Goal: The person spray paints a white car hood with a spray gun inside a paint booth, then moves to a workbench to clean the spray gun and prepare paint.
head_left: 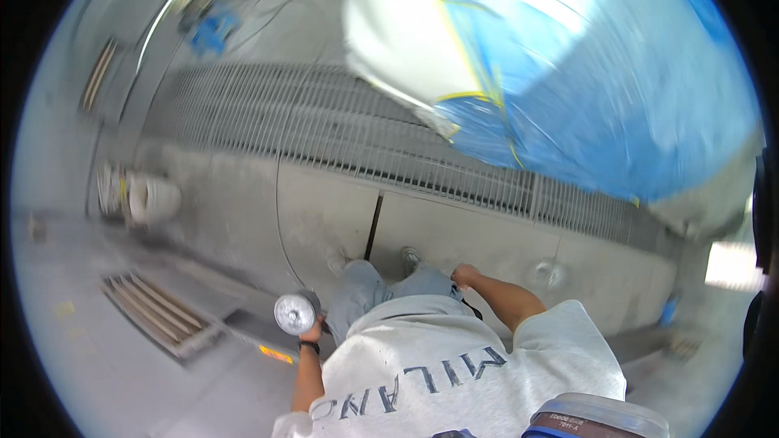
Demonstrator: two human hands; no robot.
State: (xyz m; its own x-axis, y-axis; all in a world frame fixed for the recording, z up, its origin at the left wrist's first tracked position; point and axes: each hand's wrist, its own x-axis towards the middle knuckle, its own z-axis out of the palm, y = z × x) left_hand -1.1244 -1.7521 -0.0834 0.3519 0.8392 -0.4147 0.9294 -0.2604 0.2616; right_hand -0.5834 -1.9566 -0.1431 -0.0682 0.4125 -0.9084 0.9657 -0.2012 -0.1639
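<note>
Tool (296,314) in your L hand (312,332), 9 o'clock; hose (280,211) runs from nr it twd 11, across floor grate (243,109). Grate spans approx. 10 to 2, btwn you & sheeted obj. (568,113) at 1. Bucket (156,199) at 10; slatted panel (156,314) at 9, past tool.

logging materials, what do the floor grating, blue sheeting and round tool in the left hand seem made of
Floor grating: probably matt grey metal, from its thin, regular bars. Blue sheeting: likely glossy plastic film, given its creases and glare. Round tool: shiny metal or plastic by its silvery gleam, unclear which.
</note>
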